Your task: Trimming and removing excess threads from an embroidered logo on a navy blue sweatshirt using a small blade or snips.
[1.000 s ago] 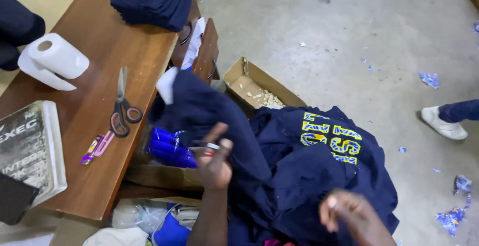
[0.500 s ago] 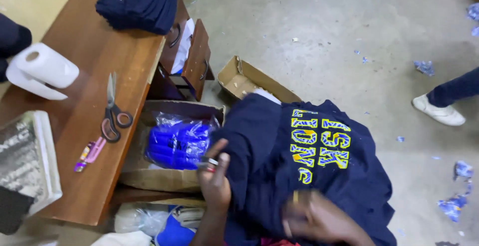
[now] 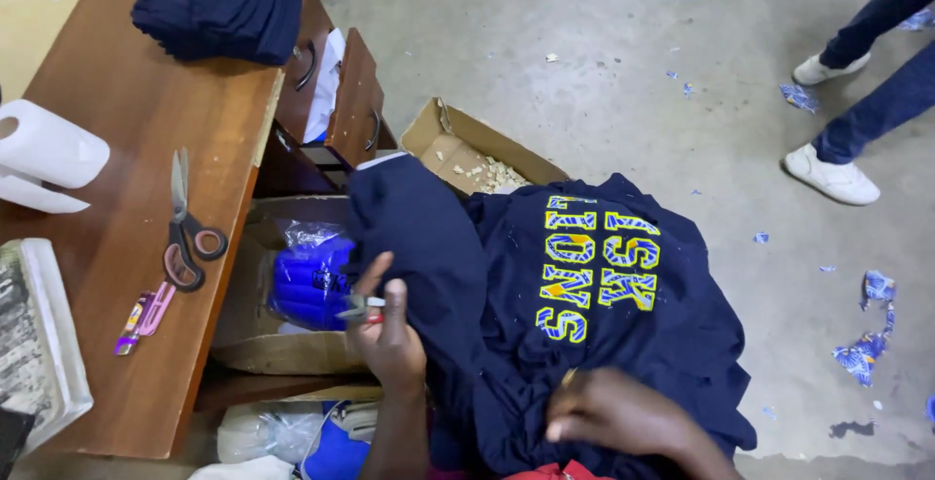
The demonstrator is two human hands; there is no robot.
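A navy garment [image 3: 545, 295] with yellow and blue printed letters lies spread over my lap. My left hand [image 3: 390, 329] grips a small metal thread snipper [image 3: 360, 309] and rests on the garment's left sleeve area. Low in the view, my right hand [image 3: 623, 412] presses on the near edge of the garment with its fingers curled into the cloth.
A wooden table [image 3: 127, 198] on the left carries scissors [image 3: 185, 232], a pink pen [image 3: 141, 319], paper rolls [image 3: 44, 154], a tray [image 3: 44, 344] and folded navy clothes [image 3: 229, 3]. A cardboard box with blue plastic packs [image 3: 307, 280] stands beside it. Another person's legs and white shoes [image 3: 833, 173] are at right.
The garment has been turned and spread so its printed letters face up more fully. My right hand slid along its near edge. The view shifted slightly.
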